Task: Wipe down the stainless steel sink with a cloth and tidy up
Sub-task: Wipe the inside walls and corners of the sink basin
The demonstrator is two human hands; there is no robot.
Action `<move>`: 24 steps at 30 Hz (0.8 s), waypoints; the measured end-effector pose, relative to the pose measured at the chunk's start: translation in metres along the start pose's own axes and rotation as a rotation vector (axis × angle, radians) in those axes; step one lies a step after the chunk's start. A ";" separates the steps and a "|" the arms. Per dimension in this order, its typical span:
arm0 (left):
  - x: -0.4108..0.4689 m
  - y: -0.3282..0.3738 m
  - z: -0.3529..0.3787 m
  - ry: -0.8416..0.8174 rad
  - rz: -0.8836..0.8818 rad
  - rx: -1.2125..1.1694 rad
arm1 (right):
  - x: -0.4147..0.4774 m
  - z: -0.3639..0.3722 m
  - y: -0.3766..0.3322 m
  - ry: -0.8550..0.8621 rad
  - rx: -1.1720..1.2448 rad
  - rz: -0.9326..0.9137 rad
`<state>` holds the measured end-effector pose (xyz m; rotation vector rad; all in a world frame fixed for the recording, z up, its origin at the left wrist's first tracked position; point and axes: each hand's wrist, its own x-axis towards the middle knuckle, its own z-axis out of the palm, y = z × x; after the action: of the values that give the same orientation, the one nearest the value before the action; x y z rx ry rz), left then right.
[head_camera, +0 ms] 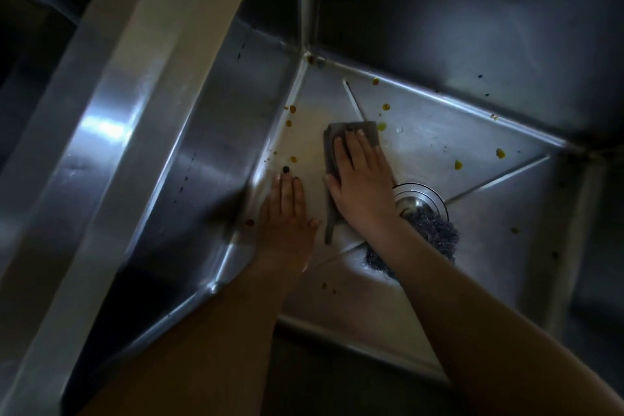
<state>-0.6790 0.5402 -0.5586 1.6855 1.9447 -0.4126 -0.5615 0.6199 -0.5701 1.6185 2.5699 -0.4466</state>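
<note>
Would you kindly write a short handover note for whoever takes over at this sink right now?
Left hand: flat on the sink floor by the left wall, holding nothing.
Right hand: presses the grey cloth flat on the floor, left of the drain.
Dark scouring pad lies at the drain, partly under the right forearm.
Done: wiping in progress.
Left: yellow-brown spots on floor and walls; then tidy up.

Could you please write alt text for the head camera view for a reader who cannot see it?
A person's right hand presses a grey cloth on the floor of a stainless steel sink, with the left hand flat beside it. Yellow-brown spots dot the basin; a dark scouring pad lies at the drain.
</note>
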 end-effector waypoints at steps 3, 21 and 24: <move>-0.001 0.001 0.003 0.018 0.004 -0.005 | -0.020 0.006 -0.003 -0.044 -0.047 -0.020; 0.002 -0.008 -0.008 0.125 0.046 -0.300 | 0.022 -0.005 0.033 0.013 -0.007 0.033; 0.009 -0.008 -0.023 0.254 0.086 -0.284 | 0.008 -0.005 0.036 -0.006 0.041 0.091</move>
<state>-0.6920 0.5586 -0.5462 1.6889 1.9854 0.1124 -0.5323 0.6431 -0.5745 1.7352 2.4863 -0.4992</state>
